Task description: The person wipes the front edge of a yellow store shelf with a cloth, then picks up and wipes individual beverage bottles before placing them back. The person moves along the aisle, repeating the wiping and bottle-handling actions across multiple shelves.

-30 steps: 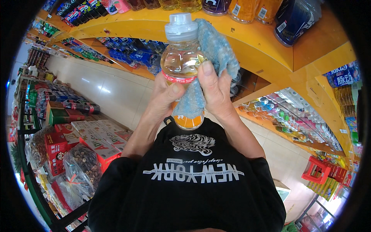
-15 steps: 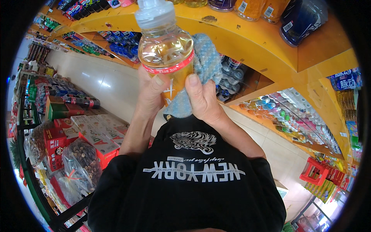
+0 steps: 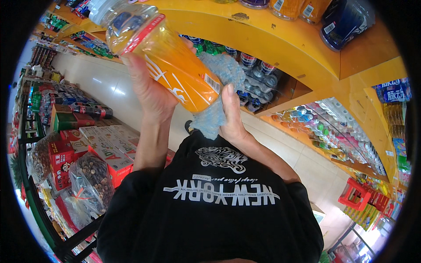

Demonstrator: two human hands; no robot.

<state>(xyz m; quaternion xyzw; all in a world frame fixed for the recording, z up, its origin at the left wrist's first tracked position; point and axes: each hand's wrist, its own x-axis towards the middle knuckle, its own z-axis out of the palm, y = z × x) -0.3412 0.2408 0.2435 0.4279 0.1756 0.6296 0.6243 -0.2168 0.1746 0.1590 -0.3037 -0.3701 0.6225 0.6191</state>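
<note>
A clear plastic bottle with an orange label (image 3: 177, 72) is tilted in front of me, its capped top toward the upper left. My left hand (image 3: 151, 90) wraps round its middle, thumb along the near side below the red band. Against the bottle's base and far side lies a blue-grey cleaning cloth (image 3: 226, 72), which my right hand (image 3: 233, 116) grips, with the thumb up beside the base. Part of the cloth hangs below the base. Most of the right fingers are hidden behind the cloth.
A yellow shelf (image 3: 280, 39) curves across the top, bearing several bottles, among them a dark blue bottle (image 3: 346, 24) at the right. Packed drinks fill the lower compartments. Boxes (image 3: 107, 144) and a bag of dried goods (image 3: 92, 179) stand at left. A red plastic stool (image 3: 354, 195) is at right.
The bottle has swung from nearly upright to a tilt toward the upper left, my left hand moving left and up with it. The cloth has slid from its side down to the base.
</note>
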